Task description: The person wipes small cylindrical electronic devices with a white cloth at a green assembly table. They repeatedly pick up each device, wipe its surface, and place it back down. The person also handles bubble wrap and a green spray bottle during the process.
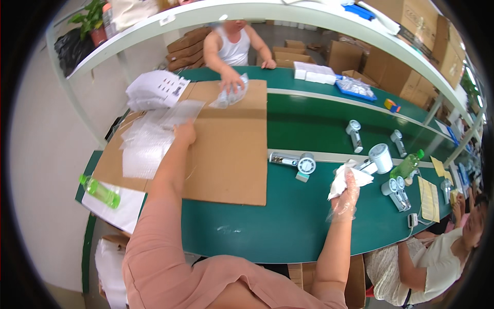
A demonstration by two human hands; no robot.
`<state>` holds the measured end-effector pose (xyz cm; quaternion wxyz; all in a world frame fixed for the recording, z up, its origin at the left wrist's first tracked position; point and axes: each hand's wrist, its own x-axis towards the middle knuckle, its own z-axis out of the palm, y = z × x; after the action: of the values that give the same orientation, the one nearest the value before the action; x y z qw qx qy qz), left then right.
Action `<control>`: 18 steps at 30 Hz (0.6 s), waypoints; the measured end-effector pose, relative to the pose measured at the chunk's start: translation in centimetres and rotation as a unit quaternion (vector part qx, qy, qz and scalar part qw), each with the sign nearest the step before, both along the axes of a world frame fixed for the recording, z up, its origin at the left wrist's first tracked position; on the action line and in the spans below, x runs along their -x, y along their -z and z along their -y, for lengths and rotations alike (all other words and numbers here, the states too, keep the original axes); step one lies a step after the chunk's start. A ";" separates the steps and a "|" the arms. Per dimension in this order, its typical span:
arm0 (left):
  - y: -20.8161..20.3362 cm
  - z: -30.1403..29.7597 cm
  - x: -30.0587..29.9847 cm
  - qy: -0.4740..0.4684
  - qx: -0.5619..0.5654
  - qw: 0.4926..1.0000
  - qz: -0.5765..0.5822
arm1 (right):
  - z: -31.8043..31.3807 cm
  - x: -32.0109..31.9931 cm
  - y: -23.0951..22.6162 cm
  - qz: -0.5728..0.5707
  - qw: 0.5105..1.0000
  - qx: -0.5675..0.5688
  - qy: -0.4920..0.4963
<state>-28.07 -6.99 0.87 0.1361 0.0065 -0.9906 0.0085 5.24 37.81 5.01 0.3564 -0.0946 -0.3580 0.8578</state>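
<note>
Over the cardboard sheet (231,154), my left hand (185,134) reaches forward, its fingers closed at the edge of a clear bubble wrap bag (184,113). More bubble wrap bags (146,159) lie in a loose pile beside it. My right hand (350,193), in a thin clear plastic glove, grips a crumpled white cloth (339,180) wrapped about the handle of a pale blue handheld fan (381,158). The fan's round head points away to the right. Another handheld fan (306,164) lies on the green table between my hands.
More handheld fans (354,136) stand or lie at the right, near a green bottle (407,164) and yellow sheets (428,198). A second green bottle (100,191) lies at the left. Across the table, a person's hand (231,81) touches a clear bag. Another person (432,257) sits at the right.
</note>
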 end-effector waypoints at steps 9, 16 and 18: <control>-1.2 -3.4 2.3 0.092 0.012 0.990 -0.103 | -0.2 -0.2 0.4 0.013 0.999 -0.029 0.018; 1.8 3.6 3.3 0.074 0.087 0.994 -0.006 | -0.8 0.5 0.9 -0.006 0.997 0.042 -0.067; -2.6 -2.7 1.0 0.098 0.006 0.995 -0.002 | -1.7 -0.2 0.8 -0.028 0.998 0.020 -0.050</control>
<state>-29.09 -4.25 3.45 0.1380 -0.0913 -0.9862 0.0011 5.46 39.51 4.17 0.3206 -0.0598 -0.3346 0.8842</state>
